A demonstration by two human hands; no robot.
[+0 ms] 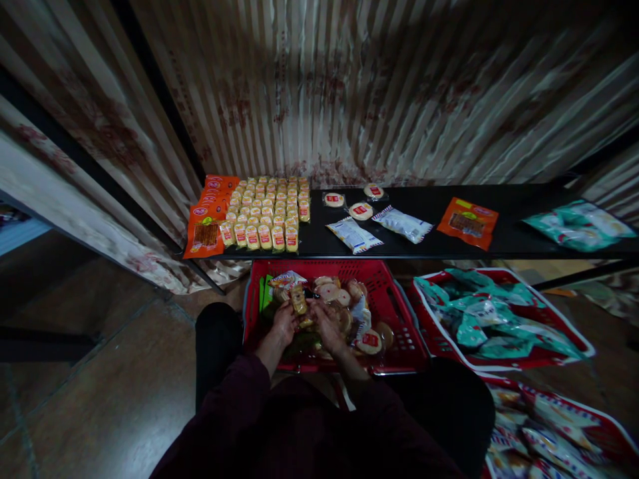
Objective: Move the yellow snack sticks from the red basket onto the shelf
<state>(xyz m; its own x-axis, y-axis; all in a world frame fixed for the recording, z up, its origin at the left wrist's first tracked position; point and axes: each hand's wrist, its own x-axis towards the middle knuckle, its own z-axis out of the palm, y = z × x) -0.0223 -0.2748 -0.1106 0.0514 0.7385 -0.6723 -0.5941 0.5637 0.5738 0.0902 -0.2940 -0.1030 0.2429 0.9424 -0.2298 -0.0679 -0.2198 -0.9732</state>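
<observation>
Over the red basket [344, 267], my left hand [284, 322] is closed on a small snack cake [298, 299] in a clear wrapper with yellow markings. Close beside it, my right hand [324, 324] has its fingers curled together; what is in them is hidden. Inside the basket lie round wrapped biscuits [329, 291], a green packet [265, 293] and a biscuit with a red label [370, 341]. On the black shelf [314, 241] just beyond, many similar wrapped cakes [264, 209] stand in tight rows.
Orange packets [206, 219] lie at the shelf's left end. Farther right are round biscuits [360, 211], white packets [353, 235], an orange packet [468, 223] and teal bags [579, 226]. Two more baskets, one with teal bags [492, 316], one with white bags [559, 439], stand right.
</observation>
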